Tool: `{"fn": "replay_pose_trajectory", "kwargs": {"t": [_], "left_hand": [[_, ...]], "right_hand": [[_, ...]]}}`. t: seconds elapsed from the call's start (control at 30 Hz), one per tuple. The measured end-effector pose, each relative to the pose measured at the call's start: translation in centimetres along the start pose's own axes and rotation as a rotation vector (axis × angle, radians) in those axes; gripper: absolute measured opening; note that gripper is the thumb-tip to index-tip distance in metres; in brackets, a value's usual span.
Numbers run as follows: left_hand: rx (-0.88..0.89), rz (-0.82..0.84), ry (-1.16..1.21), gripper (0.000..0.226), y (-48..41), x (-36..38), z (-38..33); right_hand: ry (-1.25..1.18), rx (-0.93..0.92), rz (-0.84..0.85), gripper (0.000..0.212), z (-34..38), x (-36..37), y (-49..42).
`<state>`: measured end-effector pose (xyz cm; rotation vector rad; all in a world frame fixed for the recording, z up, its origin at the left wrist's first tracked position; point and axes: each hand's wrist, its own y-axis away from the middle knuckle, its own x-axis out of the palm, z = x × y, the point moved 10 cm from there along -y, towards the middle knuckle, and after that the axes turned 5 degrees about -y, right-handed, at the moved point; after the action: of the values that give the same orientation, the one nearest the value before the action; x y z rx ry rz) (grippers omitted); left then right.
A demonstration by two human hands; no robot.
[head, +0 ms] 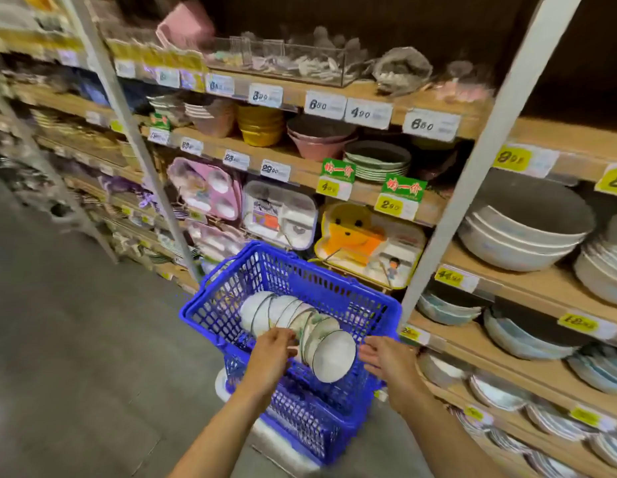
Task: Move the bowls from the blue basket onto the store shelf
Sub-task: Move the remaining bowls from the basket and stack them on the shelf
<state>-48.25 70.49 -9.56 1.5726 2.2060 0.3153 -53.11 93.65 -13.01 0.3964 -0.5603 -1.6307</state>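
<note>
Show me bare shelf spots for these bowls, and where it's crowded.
Bare wood shows on the right-hand wooden shelf board between the stack of big white bowls and the neighbouring white stack. The top wooden board right of the white upright post also looks bare. Left of that post, divided trays and coloured bowls crowd every board.

One view only: head camera, wide-angle, above and behind left hand (274, 353) and right hand (386, 358), facing forward and down. Blue basket (300, 269) close, just beyond hands; store shelf (541, 286) near, to right of them.
</note>
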Motion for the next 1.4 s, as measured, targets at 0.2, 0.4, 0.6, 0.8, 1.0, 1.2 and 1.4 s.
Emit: {"fn": "replay_pose_trajectory", "kwargs": {"t": [0.2,0.4,0.6,0.8,1.0,1.2,1.4], "left_hand": [[-0.049,0.145,-0.181,0.023,-5.4,1.2,2.1],[-0.011,0.221,-0.474,0.026,-11.2,4.9,1.7],[0.021,0.367,-0.787,0.035,-15.6,10.1,2.6],[-0.011,0.55,-0.948,0.042,-19.5,14.5,6.7],[0.087,0.739,-1.257,0.064,-22.6,18.8,11.9],[0.205,0.799,-1.272,0.066,-24.1,21.0,14.8],[0.333,0.727,-1.324,0.07,-24.7,21.4,14.7]], "right_hand": [[0.021,0.201,-0.105,0.034,-6.3,1.4,-2.6],[-0.066,0.357,-0.152,0.007,-9.8,2.8,-7.8],[0.032,0.467,-0.272,0.017,-13.2,2.9,-12.8],[0.139,0.555,-0.297,0.041,-16.1,3.4,-16.2],[0.122,0.584,-0.29,0.037,-20.4,2.7,-18.5],[0.039,0.667,-0.35,0.039,-25.2,3.0,-20.4],[0.021,0.649,-0.381,0.039,-26.7,3.1,-21.8]]}}
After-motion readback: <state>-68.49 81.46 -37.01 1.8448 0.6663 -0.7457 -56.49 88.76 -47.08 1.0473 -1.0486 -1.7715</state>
